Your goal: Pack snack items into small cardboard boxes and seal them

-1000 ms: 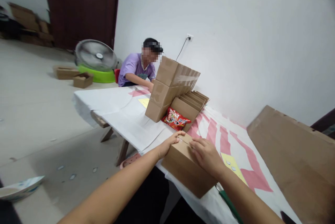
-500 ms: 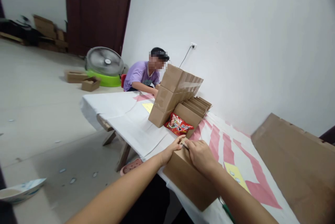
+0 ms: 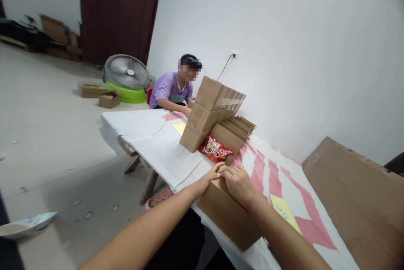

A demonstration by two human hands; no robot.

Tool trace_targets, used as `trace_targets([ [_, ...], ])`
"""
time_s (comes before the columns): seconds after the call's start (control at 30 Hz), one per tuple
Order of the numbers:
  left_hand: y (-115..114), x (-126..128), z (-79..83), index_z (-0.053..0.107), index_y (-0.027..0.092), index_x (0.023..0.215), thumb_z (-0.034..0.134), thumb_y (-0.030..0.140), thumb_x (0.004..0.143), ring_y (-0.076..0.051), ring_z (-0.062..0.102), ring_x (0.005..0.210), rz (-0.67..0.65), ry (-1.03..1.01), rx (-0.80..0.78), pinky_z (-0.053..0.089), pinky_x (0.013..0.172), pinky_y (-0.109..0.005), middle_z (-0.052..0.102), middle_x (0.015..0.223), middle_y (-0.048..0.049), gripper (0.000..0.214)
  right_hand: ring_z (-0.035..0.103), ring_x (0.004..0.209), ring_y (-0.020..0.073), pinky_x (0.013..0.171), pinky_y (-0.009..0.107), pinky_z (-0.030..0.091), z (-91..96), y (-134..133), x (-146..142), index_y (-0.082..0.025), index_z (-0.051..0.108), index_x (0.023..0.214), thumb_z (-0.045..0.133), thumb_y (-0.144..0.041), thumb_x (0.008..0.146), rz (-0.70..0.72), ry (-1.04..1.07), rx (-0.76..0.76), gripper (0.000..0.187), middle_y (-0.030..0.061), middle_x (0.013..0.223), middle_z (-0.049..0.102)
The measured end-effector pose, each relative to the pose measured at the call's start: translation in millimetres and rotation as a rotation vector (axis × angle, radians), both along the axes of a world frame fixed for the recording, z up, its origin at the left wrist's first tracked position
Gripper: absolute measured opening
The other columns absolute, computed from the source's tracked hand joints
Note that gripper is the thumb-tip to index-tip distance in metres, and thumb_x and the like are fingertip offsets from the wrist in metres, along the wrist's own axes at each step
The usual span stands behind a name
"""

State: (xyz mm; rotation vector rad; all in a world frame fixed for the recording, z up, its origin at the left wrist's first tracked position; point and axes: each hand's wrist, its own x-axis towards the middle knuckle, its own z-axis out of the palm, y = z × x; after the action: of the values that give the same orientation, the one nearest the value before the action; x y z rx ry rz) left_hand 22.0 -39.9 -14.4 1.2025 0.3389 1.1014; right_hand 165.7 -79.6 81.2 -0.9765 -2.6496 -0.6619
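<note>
A closed brown cardboard box [image 3: 227, 215] rests at the near edge of the covered table. My left hand [image 3: 208, 179] grips its far end, with fingers bent over the corner. Over the top face, my right hand [image 3: 238, 183] is closed in a pinch, its fingertips close beside the left thumb. Whatever it pinches is hidden behind the fingers. Just beyond both hands lies a red printed food packet [image 3: 216, 149], leaning against an upright piece of cardboard [image 3: 227, 138].
Stacked boxes [image 3: 202, 116] stand past the packet, beside a row of cardboard pieces [image 3: 238, 127]. A person [image 3: 170, 91] sits across the table. Yellow cards [image 3: 284, 211] lie on the cloth [image 3: 142, 135]. A large cardboard sheet [image 3: 353, 194] leans at right; a fan [image 3: 128, 72] stands behind.
My right hand has turned and drawn in toward the left thumb. The thin dark object seen between its fingers before is now out of sight. The box has barely shifted.
</note>
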Motion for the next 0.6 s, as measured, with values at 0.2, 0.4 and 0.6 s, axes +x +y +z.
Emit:
trace_targets([
  [0.2, -2, 0, 2.5, 0.033, 0.022, 0.140, 0.051, 0.033, 0.072, -0.029, 0.034, 0.130, -0.001, 0.007, -0.015, 0.019, 0.109, -0.041, 0.041, 0.141, -0.0061, 0.071, 0.063, 0.079, 0.0163, 0.075, 0.027, 0.045, -5.1, -3, 4, -0.020, 0.063, 0.086, 0.045, -0.013, 0.088, -0.106, 0.230, -0.152, 0.019, 0.0040, 0.085, 0.070],
  [0.4, -8, -1, 10.2, 0.032, 0.022, 0.140, 0.052, 0.035, 0.070, -0.030, 0.040, 0.124, 0.001, 0.016, -0.022, 0.024, 0.105, -0.042, 0.041, 0.141, -0.0072, 0.073, 0.065, 0.070, 0.0150, 0.068, 0.028, 0.050, -11.4, 11, 16, -0.021, 0.059, 0.081, 0.048, -0.024, 0.081, -0.186, 0.840, -0.509, 0.012, 0.0002, 0.078, 0.070],
  [0.6, -16, -4, 20.1, 0.033, 0.019, 0.138, 0.051, 0.039, 0.069, -0.033, 0.042, 0.123, 0.054, 0.100, -0.045, 0.028, 0.105, -0.044, 0.041, 0.141, -0.0086, 0.074, 0.063, 0.070, 0.0150, 0.067, 0.028, 0.050, 1.8, -16, 56, -0.019, 0.059, 0.077, 0.051, -0.028, 0.076, -0.195, 1.040, -0.546, 0.011, 0.0011, 0.074, 0.067],
])
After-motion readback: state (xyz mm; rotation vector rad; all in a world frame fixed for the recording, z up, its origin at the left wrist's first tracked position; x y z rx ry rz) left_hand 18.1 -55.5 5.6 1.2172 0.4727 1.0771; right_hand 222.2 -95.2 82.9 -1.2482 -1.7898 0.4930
